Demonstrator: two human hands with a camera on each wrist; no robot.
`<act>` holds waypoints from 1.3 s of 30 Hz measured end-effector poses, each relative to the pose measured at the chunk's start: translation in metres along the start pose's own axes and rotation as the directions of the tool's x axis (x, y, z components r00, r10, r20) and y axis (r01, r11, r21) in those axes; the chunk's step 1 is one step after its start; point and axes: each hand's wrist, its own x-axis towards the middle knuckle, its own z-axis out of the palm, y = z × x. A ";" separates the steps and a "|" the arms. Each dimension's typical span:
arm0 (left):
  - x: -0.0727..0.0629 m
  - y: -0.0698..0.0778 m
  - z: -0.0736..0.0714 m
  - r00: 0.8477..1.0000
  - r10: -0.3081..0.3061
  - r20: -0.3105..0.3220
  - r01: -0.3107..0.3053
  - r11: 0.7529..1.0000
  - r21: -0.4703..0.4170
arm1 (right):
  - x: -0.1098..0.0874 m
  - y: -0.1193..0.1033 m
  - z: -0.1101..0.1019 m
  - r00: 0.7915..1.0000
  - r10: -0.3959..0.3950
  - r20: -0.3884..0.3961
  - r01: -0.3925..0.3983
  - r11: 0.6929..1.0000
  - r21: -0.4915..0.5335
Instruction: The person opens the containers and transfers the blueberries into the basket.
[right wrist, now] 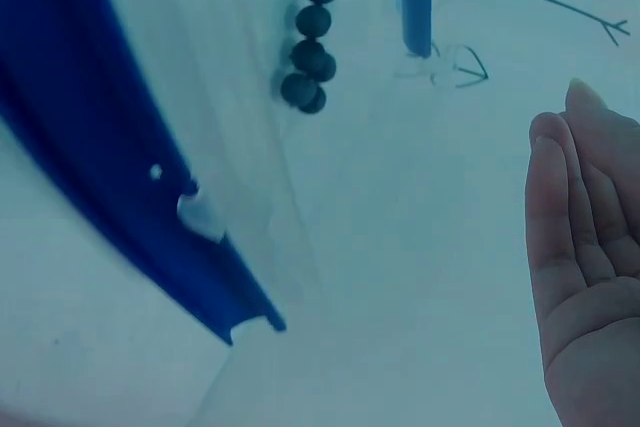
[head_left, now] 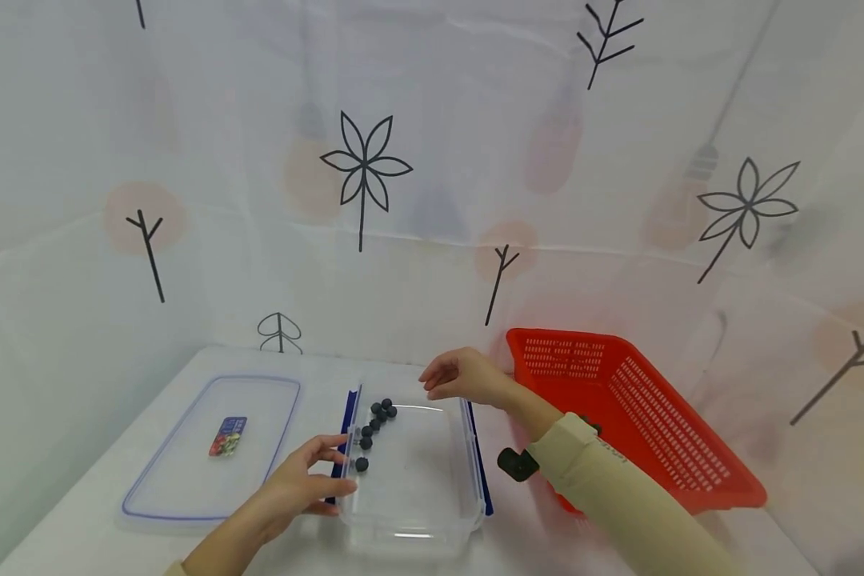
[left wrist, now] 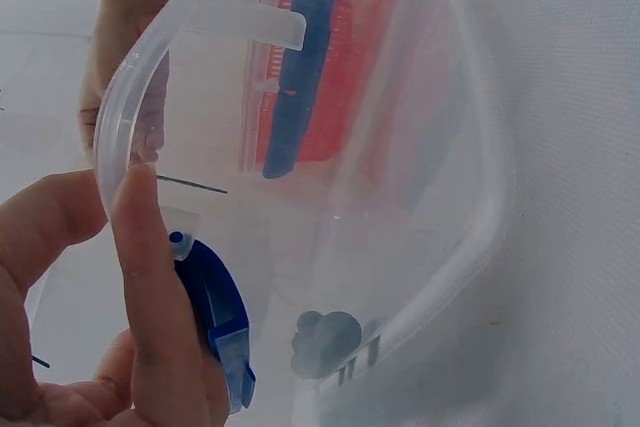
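Observation:
A clear plastic food container (head_left: 410,524) with blue side clips (head_left: 481,468) sits on the table. Several small dark round balls, blueberry-like (head_left: 382,414), lie in a row along its left inner wall. My left hand (head_left: 298,484) holds the container's left rim, and in the left wrist view the thumb (left wrist: 150,277) lies against that rim beside a blue clip (left wrist: 215,312). Above the container's far right corner hovers my right hand (head_left: 468,376). Its fingers (right wrist: 555,217) are close together and nearly straight in the right wrist view, with nothing visible in them.
To the left lies a clear lid (head_left: 180,480) with a blue edge and a fruit-printed label (head_left: 228,437). A red plastic basket (head_left: 648,416) stands on the right, partly behind my right forearm. A patterned white curtain (head_left: 432,296) hangs along the table's back.

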 end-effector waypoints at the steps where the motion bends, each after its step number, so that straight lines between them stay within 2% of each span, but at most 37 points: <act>1: 0.000 0.000 0.000 1.000 0.000 -0.002 0.000 1.000 -0.002 | 0.002 -0.001 0.003 1.000 -0.004 0.006 0.004 1.000 0.009; 12: 0.000 0.000 0.002 0.999 -0.015 -0.038 0.016 1.000 0.022 | 0.019 -0.013 0.033 0.997 -0.040 0.065 0.038 0.998 0.042; 22: -0.003 0.001 -0.001 1.000 -0.001 -0.020 0.001 1.000 0.011 | 0.033 -0.015 0.060 0.990 -0.042 0.133 0.038 0.999 0.030; 25: -0.003 0.001 -0.001 1.000 0.002 -0.004 -0.002 1.000 0.008 | 0.036 -0.014 0.066 0.988 -0.030 0.153 0.028 1.000 0.015; 39: -0.002 0.002 -0.001 1.000 -0.004 -0.001 0.004 1.000 0.000 | 0.050 0.000 0.086 0.968 0.040 0.248 -0.017 0.996 -0.092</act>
